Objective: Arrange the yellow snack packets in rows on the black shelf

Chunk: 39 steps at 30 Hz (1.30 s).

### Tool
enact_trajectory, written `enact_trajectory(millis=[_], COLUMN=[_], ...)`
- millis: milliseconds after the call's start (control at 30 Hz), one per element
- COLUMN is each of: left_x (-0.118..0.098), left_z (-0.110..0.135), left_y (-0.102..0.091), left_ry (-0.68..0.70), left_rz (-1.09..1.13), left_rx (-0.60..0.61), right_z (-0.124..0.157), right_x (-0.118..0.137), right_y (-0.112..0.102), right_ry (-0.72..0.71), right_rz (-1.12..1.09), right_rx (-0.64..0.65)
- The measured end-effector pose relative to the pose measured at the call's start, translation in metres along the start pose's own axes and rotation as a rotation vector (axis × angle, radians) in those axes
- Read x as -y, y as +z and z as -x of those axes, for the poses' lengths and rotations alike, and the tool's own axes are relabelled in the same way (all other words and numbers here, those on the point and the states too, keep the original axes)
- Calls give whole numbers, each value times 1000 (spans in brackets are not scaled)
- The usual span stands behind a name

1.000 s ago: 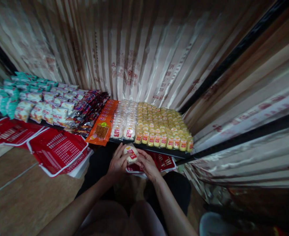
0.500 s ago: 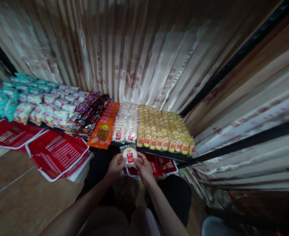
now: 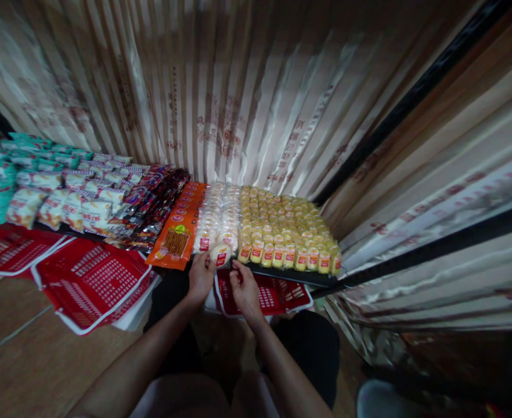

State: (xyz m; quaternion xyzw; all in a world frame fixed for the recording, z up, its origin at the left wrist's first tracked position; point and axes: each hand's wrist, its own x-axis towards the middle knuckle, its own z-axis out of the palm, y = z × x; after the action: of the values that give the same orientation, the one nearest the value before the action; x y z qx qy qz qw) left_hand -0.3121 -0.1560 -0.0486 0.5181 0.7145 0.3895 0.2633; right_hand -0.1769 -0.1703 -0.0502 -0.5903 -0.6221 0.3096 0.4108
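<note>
A round white rice cracker [image 3: 220,256] in a clear wrapper with a red label sits tilted at the front of the rows of similar wrapped crackers [image 3: 221,212]. My left hand [image 3: 201,277] pinches its left edge. Close to its lower right corner is my right hand [image 3: 246,290], fingers curled with a gap between thumb and forefinger, seemingly just off the wrapper. Left of the crackers lies an orange snack bag [image 3: 175,229] showing stick-shaped snacks. Yellow wrapped snacks [image 3: 282,226] fill the shelf to the right.
Dark shiny packets [image 3: 155,197], white snack bags [image 3: 71,209] and teal bags [image 3: 3,168] line the shelf's left. Red baskets [image 3: 94,278] with white rims stand under the black shelf edge [image 3: 291,275]. Printed pleated curtain [image 3: 238,104] hangs behind, and a black bar [image 3: 413,110] slants at right.
Both hands have moved the wrapped rice cracker forward and slightly left to the front of the cracker rows. My right hand has come away from its edge. The view has shifted slightly.
</note>
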Motion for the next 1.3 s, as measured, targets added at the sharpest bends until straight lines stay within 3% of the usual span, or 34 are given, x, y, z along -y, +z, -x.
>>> enact_trajectory(millis=[267, 633, 933, 1300], left_x=[-9, -16, -15, -11], left_z=[-10, -15, -14, -10], left_y=[-1, 15, 29, 40], left_ry=[-20, 101, 89, 156], left_rz=[-70, -228, -231, -256], left_rx=[-5, -41, -89, -148], right_z=[-3, -12, -8, -5], right_x=[-7, -13, -27, -43], right_y=[4, -12, -25, -48], right_ry=[-44, -143, -131, -96], right_rz=[-61, -20, -64, -8], right_rx=[31, 75, 116, 61])
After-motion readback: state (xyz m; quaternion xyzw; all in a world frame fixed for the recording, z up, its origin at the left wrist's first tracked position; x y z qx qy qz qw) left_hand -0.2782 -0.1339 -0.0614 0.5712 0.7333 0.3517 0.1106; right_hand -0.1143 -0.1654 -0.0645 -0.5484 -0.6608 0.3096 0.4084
